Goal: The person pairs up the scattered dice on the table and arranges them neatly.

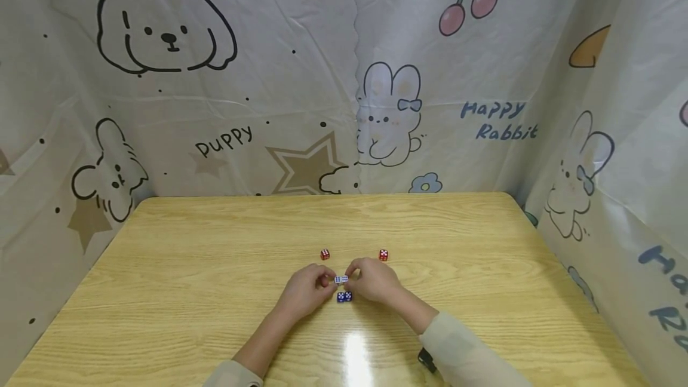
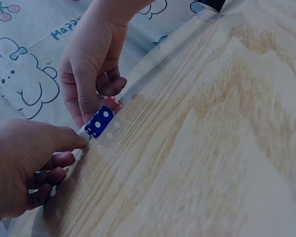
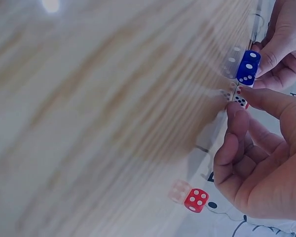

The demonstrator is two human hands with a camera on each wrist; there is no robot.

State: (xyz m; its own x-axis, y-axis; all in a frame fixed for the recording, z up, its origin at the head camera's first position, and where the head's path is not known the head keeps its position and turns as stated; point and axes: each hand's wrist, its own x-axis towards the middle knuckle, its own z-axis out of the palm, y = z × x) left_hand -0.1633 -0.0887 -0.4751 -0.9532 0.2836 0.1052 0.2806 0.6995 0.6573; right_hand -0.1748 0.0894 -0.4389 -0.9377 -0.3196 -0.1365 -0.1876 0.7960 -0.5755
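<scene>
Two white dice stand side by side between my hands on the table. My left hand pinches the left white die by its outer end. From the other side my right hand holds the right one, and the right wrist view shows this white die between thumb and finger. Closer to me, a pair of blue dice sits close together, untouched. In the left wrist view the blue dice hide most of the white pair.
Beyond my hands lie two separate red dice, one red die at the left and another red die at the right. A small black object lies beside my right sleeve. Printed curtains stand around the wooden table.
</scene>
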